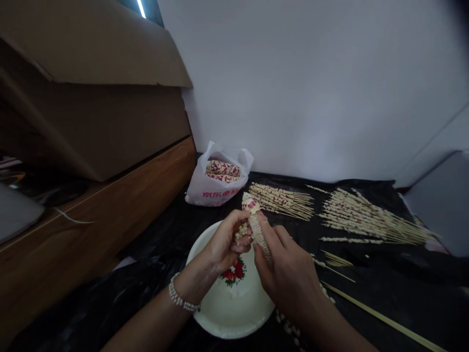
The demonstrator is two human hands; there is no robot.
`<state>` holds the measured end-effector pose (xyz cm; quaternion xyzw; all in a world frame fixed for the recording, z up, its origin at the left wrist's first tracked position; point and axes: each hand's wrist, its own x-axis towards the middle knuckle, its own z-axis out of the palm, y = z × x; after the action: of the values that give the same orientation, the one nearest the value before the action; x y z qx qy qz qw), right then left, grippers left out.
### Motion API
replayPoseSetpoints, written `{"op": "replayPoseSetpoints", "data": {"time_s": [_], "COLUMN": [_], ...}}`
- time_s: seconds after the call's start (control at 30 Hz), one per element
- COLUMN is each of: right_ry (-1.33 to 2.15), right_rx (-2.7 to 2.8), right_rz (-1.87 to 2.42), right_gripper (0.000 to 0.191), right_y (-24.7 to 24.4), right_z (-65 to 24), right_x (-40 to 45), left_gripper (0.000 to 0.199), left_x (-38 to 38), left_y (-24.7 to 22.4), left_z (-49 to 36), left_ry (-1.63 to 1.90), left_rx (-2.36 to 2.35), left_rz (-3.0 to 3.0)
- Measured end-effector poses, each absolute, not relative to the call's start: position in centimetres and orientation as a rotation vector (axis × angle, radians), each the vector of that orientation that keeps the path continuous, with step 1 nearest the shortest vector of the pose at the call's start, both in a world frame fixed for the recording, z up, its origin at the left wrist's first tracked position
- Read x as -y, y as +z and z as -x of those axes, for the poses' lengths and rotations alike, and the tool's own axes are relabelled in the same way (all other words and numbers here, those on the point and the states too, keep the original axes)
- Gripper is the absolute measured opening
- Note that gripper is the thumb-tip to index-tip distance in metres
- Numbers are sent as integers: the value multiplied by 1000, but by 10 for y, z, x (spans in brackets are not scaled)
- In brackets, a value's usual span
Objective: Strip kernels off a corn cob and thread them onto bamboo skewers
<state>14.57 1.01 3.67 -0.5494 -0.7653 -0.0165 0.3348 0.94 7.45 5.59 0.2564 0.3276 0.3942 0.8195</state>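
A corn cob [259, 237] is held upright, slightly tilted, over a white basin [244, 318] with a red flower print. Its tip bears white and purple kernels, while the lower part is stripped bare. My right hand [287, 264] wraps round the bare part, fingers closed. To the left of the cob, my left hand [223, 242] is curled with loose kernels [242, 231] in its fingers, close against the cob. A beaded bracelet circles my left wrist.
Behind the basin stands a white plastic bag [205, 183] of corn cobs. Kernel-threaded sticks [282, 199] lie behind and in a bigger pile [362, 217] at right. Bare sticks [384, 318] lie lower right. A cardboard box [128, 117] rests on wood at left.
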Motion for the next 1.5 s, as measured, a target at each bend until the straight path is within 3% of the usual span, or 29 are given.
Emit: {"op": "replayPoseSetpoints", "data": {"time_s": [0.37,0.63,1.0,1.3,1.5], "right_ry": [-47,-46,-249,-64,-47], "right_rx": [1976,1993,2016,2001,1996], "right_rz": [1413,1434,1454,1443,1436], "right_gripper": [55,55,49,55,56], "right_y": [36,38,34,38,38], "right_z": [-147,-147,-141,-147,-149], "right_x": [-11,-10,-7,-10,-10], "left_gripper": [14,27,23,11,31], "left_x": [-73,-68,-69,-72,-71], "left_y": [59,56,52,55,57], "left_z": [-8,-14,-12,-9,-11], "left_ry": [844,914,872,887,887], "left_rx": [-706,-809,-806,-731,-781], "left_rz": [-575,-824,-823,-822,-837]}}
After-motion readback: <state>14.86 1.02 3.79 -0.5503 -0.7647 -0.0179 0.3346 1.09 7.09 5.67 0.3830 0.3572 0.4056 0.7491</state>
